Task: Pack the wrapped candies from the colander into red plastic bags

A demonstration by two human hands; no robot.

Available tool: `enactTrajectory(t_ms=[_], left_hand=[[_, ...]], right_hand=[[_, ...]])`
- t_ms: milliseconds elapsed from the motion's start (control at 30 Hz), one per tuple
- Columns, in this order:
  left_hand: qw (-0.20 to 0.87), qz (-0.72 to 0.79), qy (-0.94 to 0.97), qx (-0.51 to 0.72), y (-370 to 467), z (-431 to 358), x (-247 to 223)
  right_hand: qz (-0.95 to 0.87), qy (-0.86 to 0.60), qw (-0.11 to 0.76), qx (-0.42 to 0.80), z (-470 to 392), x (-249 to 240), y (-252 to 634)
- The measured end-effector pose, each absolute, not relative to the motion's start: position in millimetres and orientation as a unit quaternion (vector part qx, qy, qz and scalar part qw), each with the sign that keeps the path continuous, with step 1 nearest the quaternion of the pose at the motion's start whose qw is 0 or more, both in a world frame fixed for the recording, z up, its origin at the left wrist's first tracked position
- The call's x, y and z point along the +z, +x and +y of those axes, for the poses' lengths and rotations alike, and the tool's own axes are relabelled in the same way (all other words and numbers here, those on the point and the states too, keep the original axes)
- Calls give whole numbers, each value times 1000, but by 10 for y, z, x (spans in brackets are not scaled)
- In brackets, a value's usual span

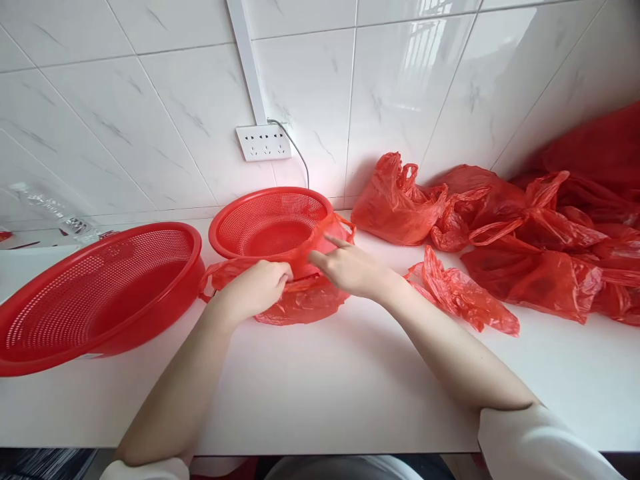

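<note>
A red plastic bag point(305, 303) sits on the white counter in front of the smaller red perforated basin point(273, 230), its mouth spread between my two hands. My left hand point(257, 283) is closed on the bag's near left edge, fingers curled over into the mouth. At the right side of the mouth is my right hand point(350, 265), with two fingers stretched out and apart against the thin film; its other fingers are hidden. The bag's contents cannot be made out. Another crumpled red bag point(457, 293) lies right of my right hand.
A large red perforated basin point(145, 307) stands at the left, near a clear plastic bottle point(63, 213). Several filled red bags point(400, 207) crowd the right side along the tiled wall. A cable hangs from the wall socket point(264, 143) behind the smaller basin.
</note>
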State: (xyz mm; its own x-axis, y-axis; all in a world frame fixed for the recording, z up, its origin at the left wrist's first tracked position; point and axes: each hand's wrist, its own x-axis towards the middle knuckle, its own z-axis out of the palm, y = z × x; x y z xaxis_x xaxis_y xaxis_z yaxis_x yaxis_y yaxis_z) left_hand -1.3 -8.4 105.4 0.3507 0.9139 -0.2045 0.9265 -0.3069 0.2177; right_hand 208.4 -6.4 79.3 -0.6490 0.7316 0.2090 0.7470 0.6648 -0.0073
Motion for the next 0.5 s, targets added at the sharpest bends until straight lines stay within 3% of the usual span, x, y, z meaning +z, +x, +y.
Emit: enactTrajectory(t_ms=[133, 233, 500], left_hand=[[240, 525, 810, -106, -11, -73, 919], [232, 511, 817, -132, 8, -53, 816], [197, 503, 830, -144, 23, 18, 729]], right_hand=[[-864, -502, -35, 25, -5, 711, 2123], [-855, -499, -100, 101, 72, 611, 2132], [-859, -478, -131, 125, 215, 398, 2113]])
